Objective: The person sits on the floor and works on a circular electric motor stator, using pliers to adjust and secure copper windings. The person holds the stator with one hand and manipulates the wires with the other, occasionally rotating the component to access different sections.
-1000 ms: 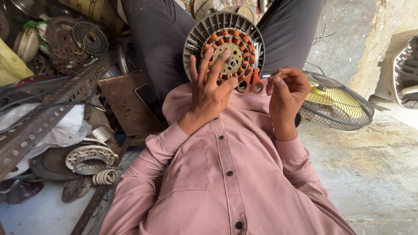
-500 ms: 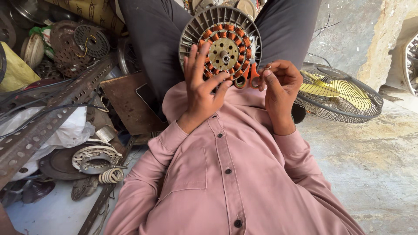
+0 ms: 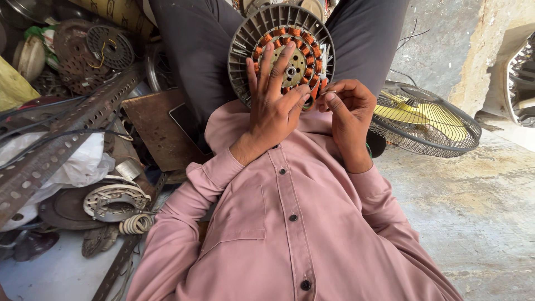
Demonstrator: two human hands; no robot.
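The left hand (image 3: pixel 273 120) lies flat on the motor (image 3: pixel 281 53), fingers spread wide over the copper coils, gripping nothing, just bracing it between the knees. Pressing evenly there should stop the motor from rocking. Just right of those fingertips, the right hand (image 3: pixel 348 114) has thumb and forefinger pinched together at the motor's lower rim; what they pinch is too small to tell. Short, gentle pulls close to the coils seem safest. A fan guard (image 3: pixel 426 120) lies beyond the right hand.

Your left hand (image 3: pixel 274 111) now lies higher on the fan motor (image 3: pixel 281 54), fingers reaching over its copper windings (image 3: pixel 310 51) rather than sitting below them. Your right hand (image 3: pixel 348 111) closes in, fingertips pinching at the motor's lower right rim.
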